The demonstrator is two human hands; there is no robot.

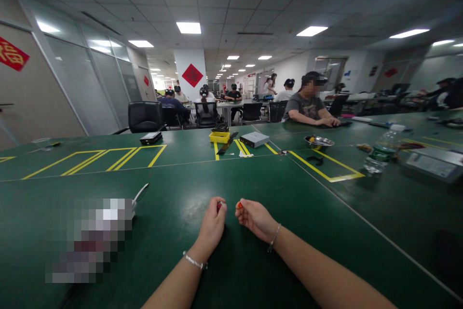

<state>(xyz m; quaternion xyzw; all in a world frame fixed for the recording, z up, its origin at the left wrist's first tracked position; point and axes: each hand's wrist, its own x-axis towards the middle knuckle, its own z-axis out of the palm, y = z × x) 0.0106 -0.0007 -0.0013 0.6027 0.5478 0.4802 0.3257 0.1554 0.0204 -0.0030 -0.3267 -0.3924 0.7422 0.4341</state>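
Gripping small red piece (219, 205) in curled left hand (211, 226); pinching small orange piece (239, 205) in half-closed right hand (257, 218); facing boxy yellow tray (219, 138) near glossy green bench's (173, 179) far edge.

The small piece (240, 205) is orange, the table (173, 193) green, the tape outlines (343, 178) and tray (219, 140) yellow.

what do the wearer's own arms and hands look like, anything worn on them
Both the left hand and right hand are ungloved, and no sleeves show on the forearms. A light, silvery bracelet circles the left wrist; a thinner silvery chain circles the right. Finer details are too small to tell.
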